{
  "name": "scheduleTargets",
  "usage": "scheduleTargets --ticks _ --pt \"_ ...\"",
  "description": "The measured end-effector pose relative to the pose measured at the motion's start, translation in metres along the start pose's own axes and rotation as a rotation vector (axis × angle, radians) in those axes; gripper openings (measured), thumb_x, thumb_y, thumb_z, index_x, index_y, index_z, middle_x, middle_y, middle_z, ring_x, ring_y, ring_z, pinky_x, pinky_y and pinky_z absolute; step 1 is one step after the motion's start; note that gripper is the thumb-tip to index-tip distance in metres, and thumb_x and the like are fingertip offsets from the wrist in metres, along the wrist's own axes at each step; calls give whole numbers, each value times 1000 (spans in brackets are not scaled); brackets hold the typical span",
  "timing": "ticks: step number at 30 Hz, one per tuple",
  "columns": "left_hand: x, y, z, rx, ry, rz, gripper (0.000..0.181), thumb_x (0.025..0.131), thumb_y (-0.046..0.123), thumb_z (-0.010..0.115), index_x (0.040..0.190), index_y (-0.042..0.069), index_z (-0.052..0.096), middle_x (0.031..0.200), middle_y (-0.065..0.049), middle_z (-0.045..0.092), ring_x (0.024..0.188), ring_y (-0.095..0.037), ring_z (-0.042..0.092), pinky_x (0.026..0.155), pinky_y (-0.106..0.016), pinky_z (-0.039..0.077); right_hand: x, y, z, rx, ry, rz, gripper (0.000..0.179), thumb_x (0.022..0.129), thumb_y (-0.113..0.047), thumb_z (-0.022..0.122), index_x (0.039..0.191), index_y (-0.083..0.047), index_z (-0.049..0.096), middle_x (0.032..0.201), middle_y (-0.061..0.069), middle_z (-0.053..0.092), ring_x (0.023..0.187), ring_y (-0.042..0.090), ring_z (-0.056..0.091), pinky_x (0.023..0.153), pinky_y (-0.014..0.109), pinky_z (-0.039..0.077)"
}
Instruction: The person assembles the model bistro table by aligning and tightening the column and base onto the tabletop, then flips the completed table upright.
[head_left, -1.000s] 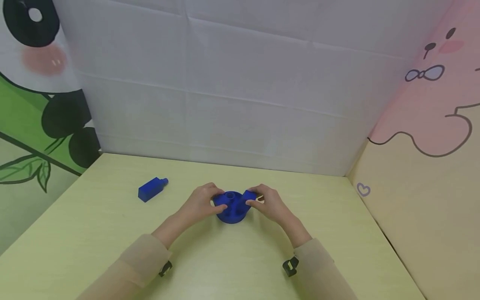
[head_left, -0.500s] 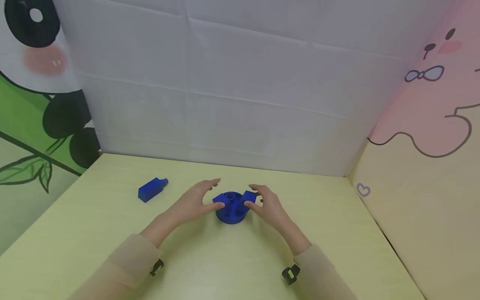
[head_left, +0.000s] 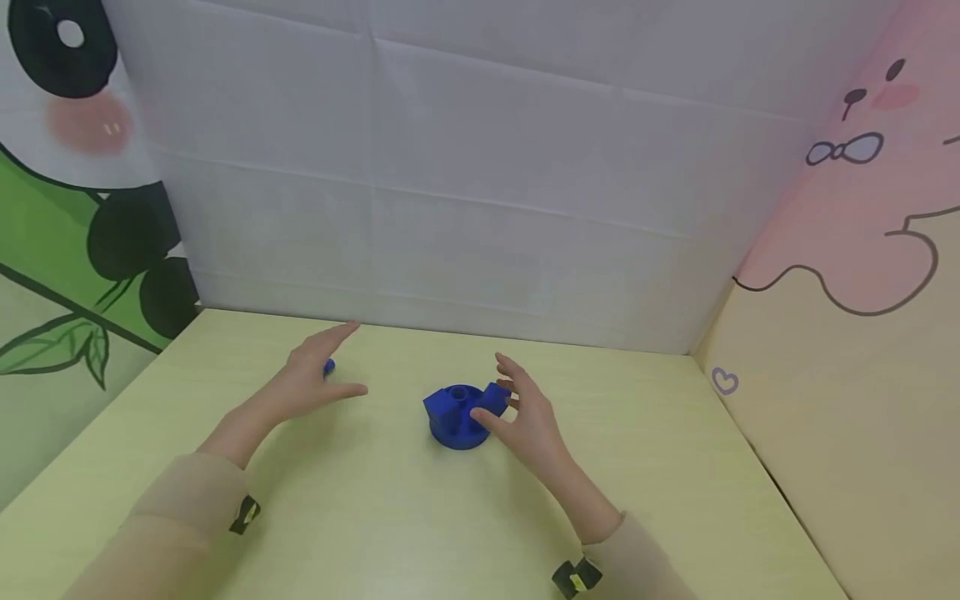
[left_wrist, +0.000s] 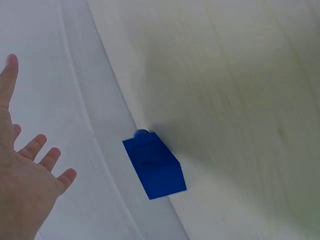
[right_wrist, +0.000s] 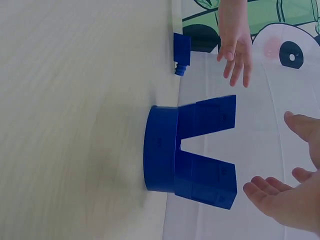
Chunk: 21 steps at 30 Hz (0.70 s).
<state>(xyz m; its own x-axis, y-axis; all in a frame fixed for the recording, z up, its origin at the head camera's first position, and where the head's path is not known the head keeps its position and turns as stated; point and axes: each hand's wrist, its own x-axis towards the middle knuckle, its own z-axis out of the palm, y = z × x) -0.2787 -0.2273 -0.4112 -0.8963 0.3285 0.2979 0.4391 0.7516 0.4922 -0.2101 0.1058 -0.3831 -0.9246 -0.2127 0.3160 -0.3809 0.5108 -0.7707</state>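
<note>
At the left edge of the head view, a cartoon panel (head_left: 45, 233) is standing beside the pale table (head_left: 405, 508). Left of centre, the left hand (head_left: 303, 383) is hovering with thumb and fingers spread wide, holding nothing, and is hiding most of a loose blue block (left_wrist: 157, 172), leaving only its small end peg (head_left: 329, 367) showing; the left wrist view is showing that block lying mid-frame, apart from the fingers. Just below the middle of the head view, a round blue base (head_left: 459, 437) is resting on the table and carrying 2 blocks, a left block (head_left: 441, 407) and a right block (head_left: 493, 398), which are leaning apart in a V. Next, the right hand (head_left: 531, 425) is hanging just beside the right block, thumb and loosely bent fingers parted and gripping nothing, a narrow gap showing in the right wrist view. A brush of that nearby thumb could be knocking the right block askew; a bump could be sliding the base, since neither hand is steadying it; and the left hand, blocking the head camera's line, could be nudging the loose block away through a misjudged grasp.
</note>
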Motion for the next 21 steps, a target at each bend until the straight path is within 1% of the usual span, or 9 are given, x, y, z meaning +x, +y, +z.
scheduleTargets --ticks 2,5,6,9,12,15,17,19,21 --pt "-3 -11 -4 -19 -7 -31 96 68 53 69 143 23 16 144 -11 24 129 -39 20 95 -63 14 -4 -12 3 57 14 -2 71 75 -24 71 135 -14 35 129 7 46 114 28 49 91 42 42" --pt "-8 -27 -9 -31 -13 -82 98 68 53 69 143 23 14 144 -15 23 128 -43 19 93 -65 14 -7 -14 15 108 29 17 66 75 -21 72 132 -15 39 126 8 50 113 27 51 91 37 42" --pt "-9 -31 -10 -31 -14 -98 98 68 52 69 143 23 14 144 -16 24 128 -43 20 93 -66 15 -7 -13 19 118 31 32 65 75 -20 72 131 -15 40 125 8 51 113 26 51 91 35 43" --pt "-15 -43 -13 -36 -22 -136 98 69 48 71 144 20 13 142 -19 25 127 -45 20 91 -68 14 -3 3 34 117 40 57 64 74 -29 72 129 -18 42 124 4 53 111 17 53 89 26 43" --pt "-19 -53 -15 -49 -43 -171 99 70 45 71 144 19 11 140 -22 28 126 -46 20 92 -67 15 -2 4 44 130 27 94 64 74 -31 71 129 -13 43 125 7 53 112 17 53 89 26 43" --pt "-23 -61 -17 -67 -78 -212 99 72 42 71 144 17 8 138 -24 29 124 -47 24 93 -64 20 -1 3 53 113 13 144 63 74 -33 71 127 -12 45 124 6 53 112 17 53 88 28 44" --pt "-25 -65 -18 -78 -105 -241 100 72 42 70 144 14 6 136 -26 30 122 -47 28 92 -62 25 0 4 59 74 14 166 61 73 -33 72 125 -12 47 122 4 55 109 16 54 87 29 45" --pt "-27 -68 -18 -95 -123 -268 100 73 42 69 143 10 6 133 -29 32 118 -48 33 90 -61 30 1 4 63 31 23 169 58 73 -33 72 122 -11 50 118 4 58 105 16 57 84 30 47" --pt "-29 -70 -19 -109 -134 -297 100 73 44 68 142 6 6 129 -31 35 114 -48 38 88 -59 34 1 4 67 -20 37 156 55 73 -33 72 119 -11 53 115 4 59 101 16 59 81 30 49"
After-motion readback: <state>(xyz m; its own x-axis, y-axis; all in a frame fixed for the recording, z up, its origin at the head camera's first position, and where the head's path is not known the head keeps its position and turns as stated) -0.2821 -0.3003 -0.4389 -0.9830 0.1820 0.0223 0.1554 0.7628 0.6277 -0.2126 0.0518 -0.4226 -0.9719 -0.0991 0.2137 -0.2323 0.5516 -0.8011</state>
